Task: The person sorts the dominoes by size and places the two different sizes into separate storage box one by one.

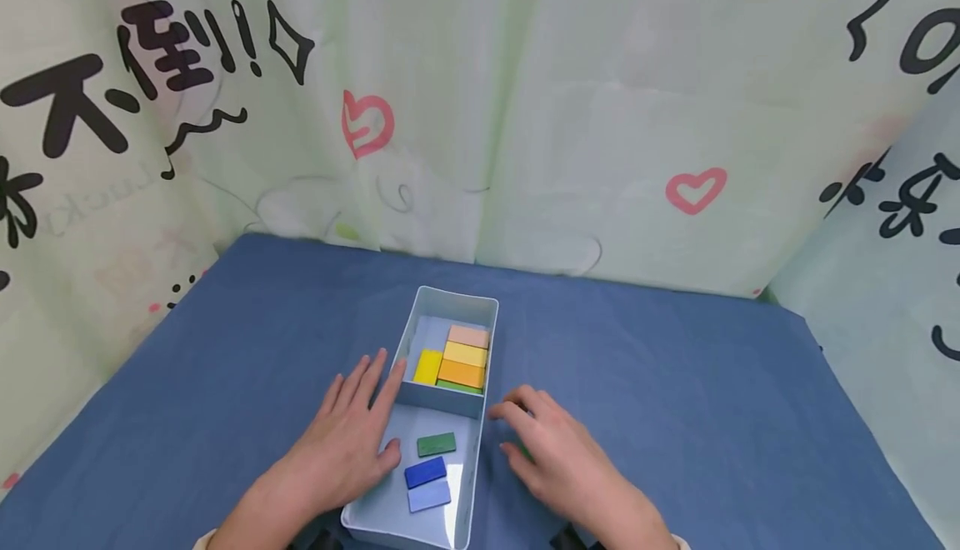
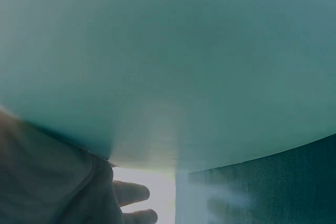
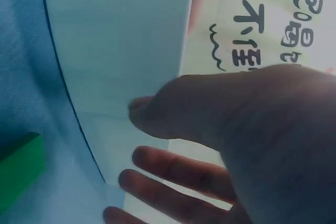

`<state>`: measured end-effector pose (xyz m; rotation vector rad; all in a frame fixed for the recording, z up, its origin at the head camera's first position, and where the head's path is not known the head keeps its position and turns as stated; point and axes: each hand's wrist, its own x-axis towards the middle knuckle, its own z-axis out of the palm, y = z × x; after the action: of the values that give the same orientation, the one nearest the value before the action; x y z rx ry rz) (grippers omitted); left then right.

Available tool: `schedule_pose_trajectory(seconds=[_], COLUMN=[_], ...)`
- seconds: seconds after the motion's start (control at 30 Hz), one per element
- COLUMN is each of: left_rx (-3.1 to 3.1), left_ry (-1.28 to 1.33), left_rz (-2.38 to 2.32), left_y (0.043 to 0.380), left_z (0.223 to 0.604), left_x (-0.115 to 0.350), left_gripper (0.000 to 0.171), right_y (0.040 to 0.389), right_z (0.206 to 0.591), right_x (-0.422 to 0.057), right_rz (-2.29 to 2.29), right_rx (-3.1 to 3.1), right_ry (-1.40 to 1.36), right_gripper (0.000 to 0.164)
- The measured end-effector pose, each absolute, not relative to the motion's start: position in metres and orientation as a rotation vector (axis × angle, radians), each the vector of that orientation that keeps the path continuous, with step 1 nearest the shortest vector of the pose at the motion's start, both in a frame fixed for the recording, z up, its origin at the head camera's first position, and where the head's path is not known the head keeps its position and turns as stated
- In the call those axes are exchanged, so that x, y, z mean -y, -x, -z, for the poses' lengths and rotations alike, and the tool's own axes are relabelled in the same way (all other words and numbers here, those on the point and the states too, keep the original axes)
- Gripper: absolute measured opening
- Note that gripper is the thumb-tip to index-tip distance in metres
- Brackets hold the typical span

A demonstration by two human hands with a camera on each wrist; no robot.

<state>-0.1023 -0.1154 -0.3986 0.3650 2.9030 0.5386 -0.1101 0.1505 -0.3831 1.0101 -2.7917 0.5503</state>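
A pale blue-grey box (image 1: 441, 400) with two compartments lies lengthwise before me in the head view. My left hand (image 1: 341, 454) rests along its left rim, fingers straight and pointing away. In the near compartment are a dark green block (image 1: 437, 444), a dark blue block (image 1: 425, 472) and a light blue block (image 1: 429, 496). To the right of the box hovers my right hand (image 1: 558, 454), fingers loosely bent, nothing between them. Mostly hidden beneath it in the head view, a bright green block (image 3: 21, 169) lies on the cloth, apart from the fingers in the right wrist view.
The far compartment holds a yellow block (image 1: 428, 367) beside a column of pink (image 1: 468, 337), pale yellow (image 1: 465, 354), orange (image 1: 461, 373) and green (image 1: 459, 387) blocks. A blue cloth (image 1: 660, 383) covers the table. Printed curtains (image 1: 570, 117) hang around the back and sides.
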Motion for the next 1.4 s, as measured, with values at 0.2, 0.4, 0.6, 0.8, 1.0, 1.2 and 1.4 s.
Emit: schedule_pose_trajectory(seconds=[0.2, 0.4, 0.6, 0.8, 1.0, 1.2, 1.4], left_rx=[-2.894, -2.908, -2.903, -2.921, -2.892, -2.928, -2.905], left_ry=[-0.353, -0.353, -0.348, -0.345, -0.350, -0.367, -0.368], left_rz=[-0.529, -0.531, -0.528, -0.536, -0.543, -0.545, -0.543], left_y=[0.101, 0.103, 0.101, 0.103, 0.103, 0.105, 0.104], left_z=[0.398, 0.397, 0.397, 0.396, 0.397, 0.395, 0.395], left_x=[0.118, 0.118, 0.120, 0.119, 0.117, 0.114, 0.114], left_gripper=[0.086, 0.085, 0.085, 0.084, 0.085, 0.083, 0.084], right_y=[0.110, 0.112, 0.112, 0.113, 0.111, 0.114, 0.114], right_z=[0.390, 0.395, 0.401, 0.398, 0.397, 0.396, 0.395], right_x=[-0.152, -0.150, -0.147, -0.144, -0.150, -0.154, -0.157], right_rz=[-0.498, -0.460, -0.445, -0.480, -0.477, -0.427, -0.408], right_rx=[2.955, 3.075, 3.110, 3.122, 3.188, 3.168, 3.173], right_ry=[-1.047, -1.102, -1.117, -1.091, -0.955, -0.857, -0.838], right_gripper=[0.035, 0.035, 0.034, 0.029, 0.027, 0.027, 0.026])
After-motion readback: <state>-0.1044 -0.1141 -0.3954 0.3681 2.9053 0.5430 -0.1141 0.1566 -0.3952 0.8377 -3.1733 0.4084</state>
